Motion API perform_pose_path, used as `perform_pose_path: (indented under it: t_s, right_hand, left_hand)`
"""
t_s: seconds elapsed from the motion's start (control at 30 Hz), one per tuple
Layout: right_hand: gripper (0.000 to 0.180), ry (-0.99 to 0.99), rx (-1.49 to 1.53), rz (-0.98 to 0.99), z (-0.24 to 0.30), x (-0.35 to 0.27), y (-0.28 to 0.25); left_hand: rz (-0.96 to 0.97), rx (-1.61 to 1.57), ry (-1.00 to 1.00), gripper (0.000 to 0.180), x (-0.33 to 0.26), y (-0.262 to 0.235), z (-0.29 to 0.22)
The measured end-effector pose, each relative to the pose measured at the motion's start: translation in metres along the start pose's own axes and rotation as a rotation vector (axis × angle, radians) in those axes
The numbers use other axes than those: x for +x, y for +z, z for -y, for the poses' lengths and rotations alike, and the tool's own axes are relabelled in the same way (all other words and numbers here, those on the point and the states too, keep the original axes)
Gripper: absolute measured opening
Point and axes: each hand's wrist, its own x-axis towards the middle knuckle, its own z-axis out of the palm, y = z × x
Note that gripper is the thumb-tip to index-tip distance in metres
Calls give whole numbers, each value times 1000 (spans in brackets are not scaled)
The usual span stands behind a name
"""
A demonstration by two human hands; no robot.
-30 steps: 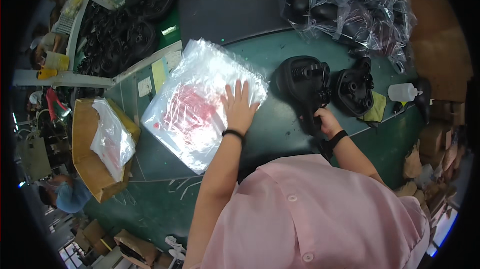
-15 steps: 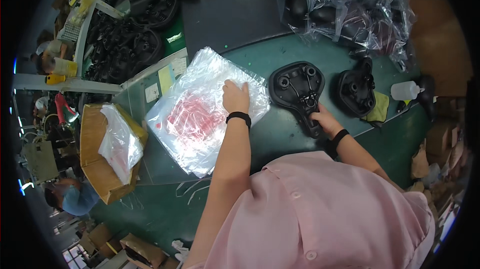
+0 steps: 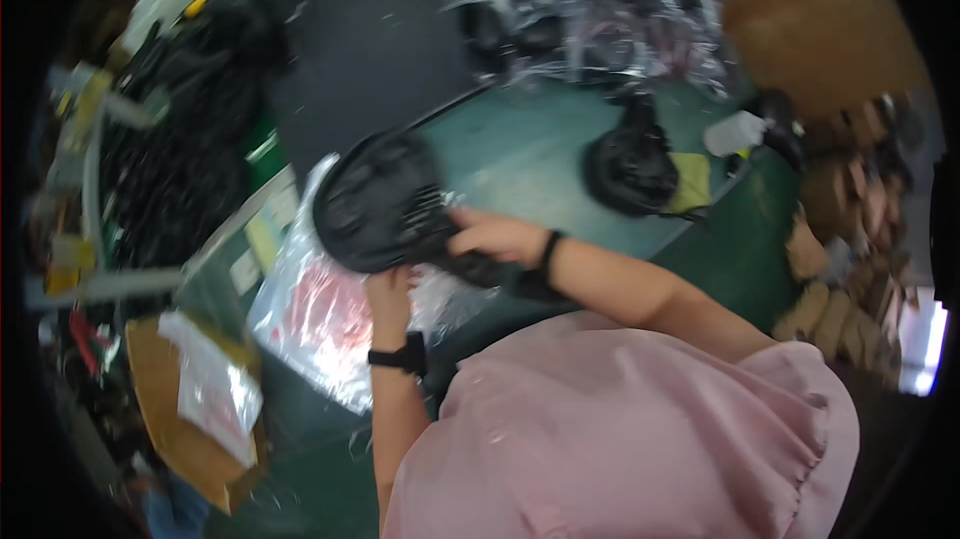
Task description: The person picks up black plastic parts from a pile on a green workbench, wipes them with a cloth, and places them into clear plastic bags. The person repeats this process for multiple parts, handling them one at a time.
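My right hand (image 3: 497, 237) grips a black bicycle saddle (image 3: 378, 201) by its narrow nose. The saddle is held over the plastic bags, its underside facing up. My left hand (image 3: 393, 297) is at the saddle's near edge, over the bags; its fingers are partly hidden by the saddle and blurred. Below both lies a stack of clear plastic bags (image 3: 318, 314) with red print, partly covered by the saddle. A second black saddle (image 3: 632, 167) rests on the green table (image 3: 535, 154) to the right, underside up.
Bagged saddles (image 3: 610, 24) lie at the far right, beyond a dark mat (image 3: 375, 34). A white bottle (image 3: 735, 134) and a yellow-green cloth (image 3: 690, 182) are at the right edge. Many black saddles (image 3: 180, 164) are heaped at left. A cardboard box (image 3: 165, 419) holds more plastic bags.
My right hand has lifted the saddle off the table and carried it left over the bags. My left hand has come off the bags' upper part to the saddle's near edge. The view has shifted.
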Motion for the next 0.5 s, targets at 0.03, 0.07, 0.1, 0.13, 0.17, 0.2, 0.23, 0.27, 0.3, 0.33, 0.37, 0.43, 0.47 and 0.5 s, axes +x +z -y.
perform_pose_path:
  t_s: [0.03,0.07,0.1,0.13,0.17,0.2,0.23,0.27,0.3,0.33,0.37,0.43,0.47,0.5]
  right_hand:
    - [54,70,-7,-21,7,6,16]
    - [57,-3,-145,-42,4,19,20]
    - [61,-24,-121,-56,-12,35,17]
    - [64,-34,-285,-126,-25,48,11]
    - [65,-70,-303,-201,-31,49,5]
    - [65,-102,-320,-253,-39,49,3]
    - [68,-72,-347,-285,-43,45,-10]
    - [69,-99,-307,-290,-29,32,-3]
    - [64,-138,-212,-352,-47,34,-18]
    - [63,-93,-116,-324,-45,30,-19]
    - [64,-100,-213,-418,-38,21,-13]
    - [67,-251,-469,-461,-36,10,-28]
    - [66,-374,-600,-501,-14,-2,-6]
    - [64,-486,-628,-485,-9,-8,-5]
  left_hand:
    - [-48,-44,-30,18,-3,3,3]
    - [-110,-78,-64,19,-6,0,1]
    - [-133,-77,-120,19,-10,-9,1]
    - [-170,-70,-185,20,-18,-21,1]
    - [-283,-362,-204,20,-26,-32,-3]
    - [-418,-648,-218,19,-40,-48,-4]
    - [-475,-1058,-176,18,-46,-72,11]
    - [-444,-1352,-126,18,-62,-106,42]
    - [-288,-1378,-181,18,-73,-117,41]
    - [-151,-1399,-232,19,-81,-127,39]
    - [-76,-1400,-194,18,-88,-126,38]
    - [-348,-862,-285,10,-86,-106,-4]
    - [-337,-555,-313,9,-82,-106,-7]
    - [-331,-360,-325,12,-72,-97,-20]
